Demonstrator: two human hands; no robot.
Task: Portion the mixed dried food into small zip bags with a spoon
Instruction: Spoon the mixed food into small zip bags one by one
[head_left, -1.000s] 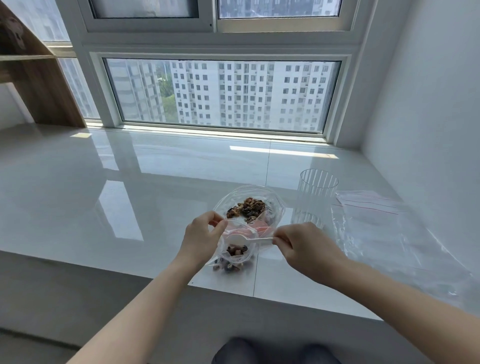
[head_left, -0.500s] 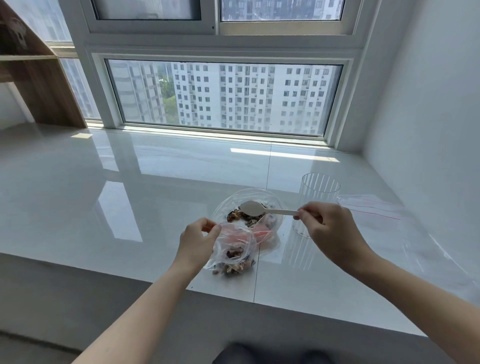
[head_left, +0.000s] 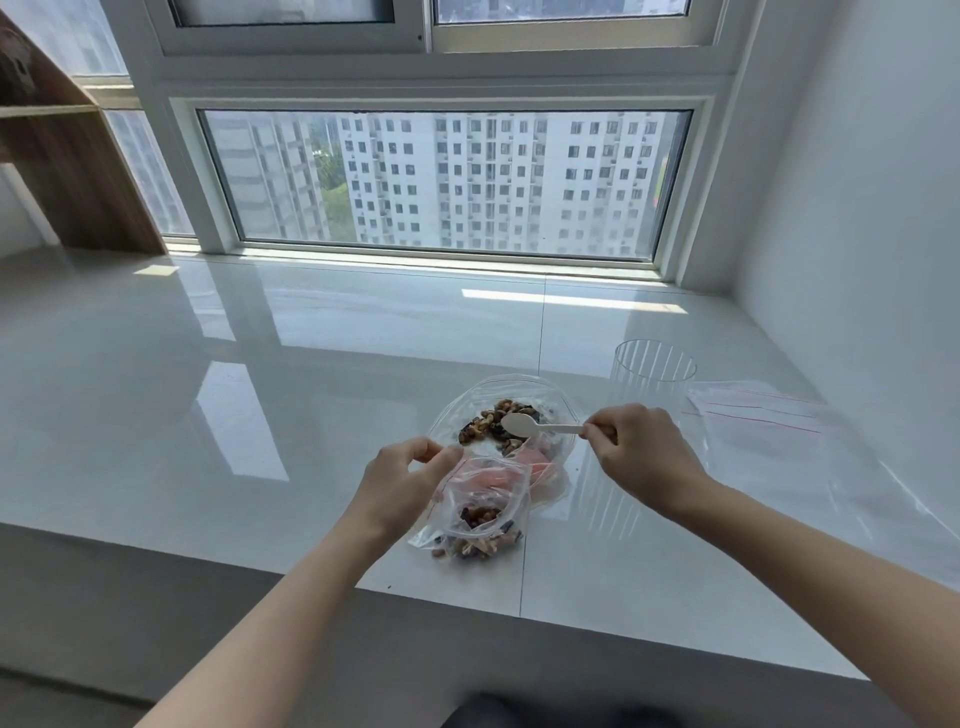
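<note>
While over the large clear bag of mixed dried food (head_left: 498, 415) | right hand (head_left: 641, 457) pinching white plastic spoon (head_left: 537, 426) | left hand (head_left: 402, 483) pinching small clear zip bag (head_left: 480, 512) mouth near glossy white table (head_left: 260, 415) front edge

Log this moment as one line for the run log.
step: scooping | left hand: pinches small bag open | right hand: holds spoon over big bag of mix | small bag: partly filled

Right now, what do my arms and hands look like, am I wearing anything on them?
Both forearms are bare as far as the view shows: no sleeves, gloves, watch or bracelets. The left hand and right hand show no rings on the visible fingers. Nails can't be made out.
</note>
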